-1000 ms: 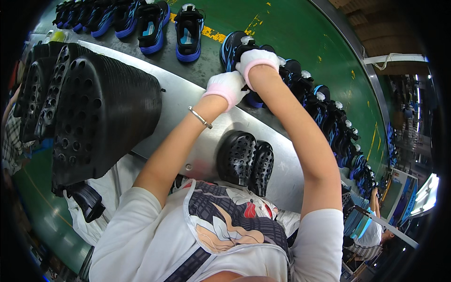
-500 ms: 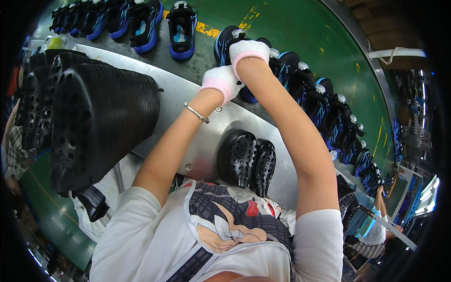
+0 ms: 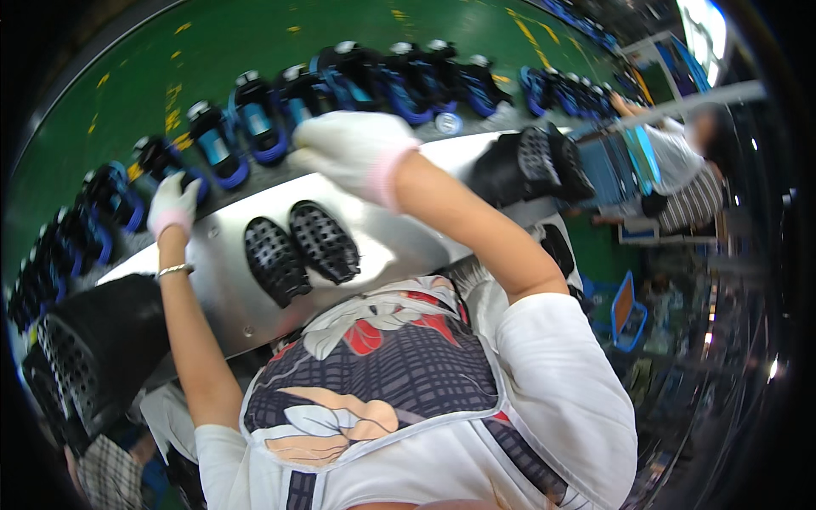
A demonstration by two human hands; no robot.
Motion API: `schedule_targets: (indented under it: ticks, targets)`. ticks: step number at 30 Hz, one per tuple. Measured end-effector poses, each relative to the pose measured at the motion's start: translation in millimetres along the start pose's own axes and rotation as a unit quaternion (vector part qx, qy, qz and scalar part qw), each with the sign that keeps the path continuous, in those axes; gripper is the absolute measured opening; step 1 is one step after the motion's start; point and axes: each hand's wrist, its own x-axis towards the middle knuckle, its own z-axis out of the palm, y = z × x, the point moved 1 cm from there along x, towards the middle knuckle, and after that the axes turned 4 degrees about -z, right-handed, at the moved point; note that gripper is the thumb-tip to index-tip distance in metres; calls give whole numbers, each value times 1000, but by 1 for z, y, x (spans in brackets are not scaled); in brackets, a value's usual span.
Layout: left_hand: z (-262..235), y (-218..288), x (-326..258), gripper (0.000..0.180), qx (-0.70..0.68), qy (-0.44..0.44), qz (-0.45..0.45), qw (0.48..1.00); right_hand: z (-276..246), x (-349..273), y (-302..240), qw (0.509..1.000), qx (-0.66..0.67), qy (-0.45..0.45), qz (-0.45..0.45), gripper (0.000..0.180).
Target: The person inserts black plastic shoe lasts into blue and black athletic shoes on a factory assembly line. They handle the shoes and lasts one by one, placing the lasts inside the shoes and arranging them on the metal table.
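Apron: my patterned apron [image 3: 382, 365], with flowers in red, white and peach, was nearest to me.
Left stack: a stack of black perforated shells [image 3: 110, 340] lay at the near left, beside my left forearm.
Metal table: the shiny table [image 3: 223, 293] stretched across, from left to right, beyond my apron.
Black pair: two perforated black pieces [image 3: 325, 242] lay side by side on this table, between my arms, and neither hand touched them.
Bracelet: a silver bracelet [image 3: 176, 269] was around my left wrist.
Left hand: my gloved left hand [image 3: 174, 206] had its fingers spread, just beside a dark shoe [image 3: 161, 160] with blue sole; whether they touched, I cannot tell.
Right hand: my gloved right hand [image 3: 357, 153] was blurred, over the far edge of the table, in front of the shoes; whether it pinched something, I cannot tell.
Right stack: more black shells [image 3: 518, 166] lay on the table's right end.
Shoe row: dark shoes [image 3: 257, 121] stood in a curved row beyond the table, from left to right.
Green floor: yellow-marked floor [image 3: 246, 42] lay farther.
Co-worker: a person [image 3: 676, 157] in a white top was at the far right.
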Motion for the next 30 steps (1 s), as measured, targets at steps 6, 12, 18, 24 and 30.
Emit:
schedule_targets:
  ticks: [6,12,18,24,30]
  targets:
    - [-8,1,-4,47,114,94,-9,989,-86,-190,78,907,-77,319,263,20]
    - [-25,33,-33,42,67,188,44,979,-93,-309,151,868,-104,301,380,24]
    - [-36,51,-46,36,-2,177,86,980,-86,-319,163,885,-118,220,392,37]
    - [-34,49,-50,34,-24,157,90,983,-86,-320,173,899,-100,208,371,37]
    - [-28,52,-51,34,-38,149,98,983,-100,-321,167,912,-61,191,358,36]
